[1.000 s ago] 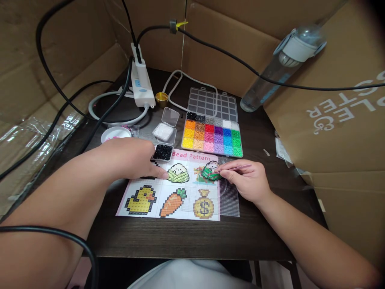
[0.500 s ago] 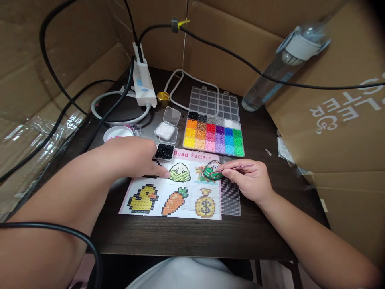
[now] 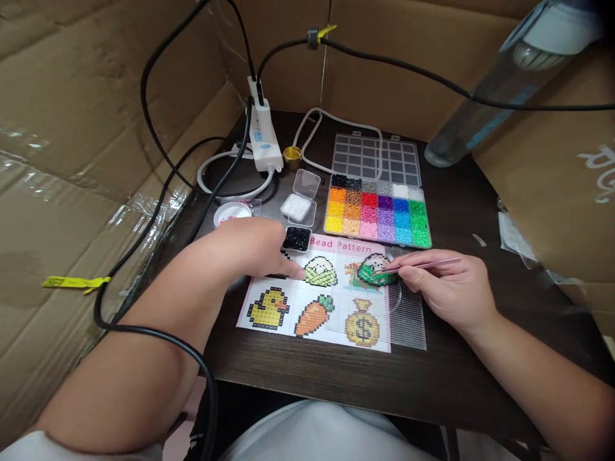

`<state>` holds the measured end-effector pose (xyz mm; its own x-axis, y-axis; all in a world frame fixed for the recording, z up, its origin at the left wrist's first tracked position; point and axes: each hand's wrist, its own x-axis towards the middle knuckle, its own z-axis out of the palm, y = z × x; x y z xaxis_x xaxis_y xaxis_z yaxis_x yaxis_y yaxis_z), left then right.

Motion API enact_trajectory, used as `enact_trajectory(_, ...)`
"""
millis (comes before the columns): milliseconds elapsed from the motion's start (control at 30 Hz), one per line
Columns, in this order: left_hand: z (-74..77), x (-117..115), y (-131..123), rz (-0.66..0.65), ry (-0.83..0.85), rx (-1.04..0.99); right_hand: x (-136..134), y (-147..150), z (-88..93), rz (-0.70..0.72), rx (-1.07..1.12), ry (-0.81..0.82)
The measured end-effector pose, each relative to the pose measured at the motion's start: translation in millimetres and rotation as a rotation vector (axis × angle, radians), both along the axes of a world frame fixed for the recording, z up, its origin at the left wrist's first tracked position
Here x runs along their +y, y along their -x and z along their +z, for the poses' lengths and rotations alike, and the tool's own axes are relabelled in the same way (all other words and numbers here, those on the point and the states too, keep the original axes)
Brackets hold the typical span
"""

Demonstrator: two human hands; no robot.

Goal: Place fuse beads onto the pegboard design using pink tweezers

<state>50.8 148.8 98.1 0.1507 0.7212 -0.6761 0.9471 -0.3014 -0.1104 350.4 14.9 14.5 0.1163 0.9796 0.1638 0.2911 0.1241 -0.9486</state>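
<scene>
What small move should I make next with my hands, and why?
I'd probably nudge a bead gently with the tweezers: your right hand holds them with their tips at the green part of the bead figure, while your left hand is at the bead pattern sheet. Whether the tips grip a bead is too small to tell.

Hands (image 3: 449,285): two. Tweezers (image 3: 446,262): one pair. Pattern sheet (image 3: 292,294): one. Small bead boxes (image 3: 307,184): two. Sectioned case (image 3: 377,160): one. Bottle (image 3: 451,137): one.

White power strip (image 3: 265,137), cardboard (image 3: 62,109), probably a water bottle (image 3: 478,121).
</scene>
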Motion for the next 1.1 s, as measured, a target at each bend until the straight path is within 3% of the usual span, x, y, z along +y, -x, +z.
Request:
enact_trajectory(600, 0.0, 0.6, -1.2, -0.025, -0.008, 0.054, 3.5, 0.7, 2.7, -0.087, 0.006, -0.036)
enact_trajectory(1100, 1.4, 1.5, -2.9, 0.030, -0.010, 0.030, 5.3, -3.2, 2.2, -0.061, -0.038, -0.054)
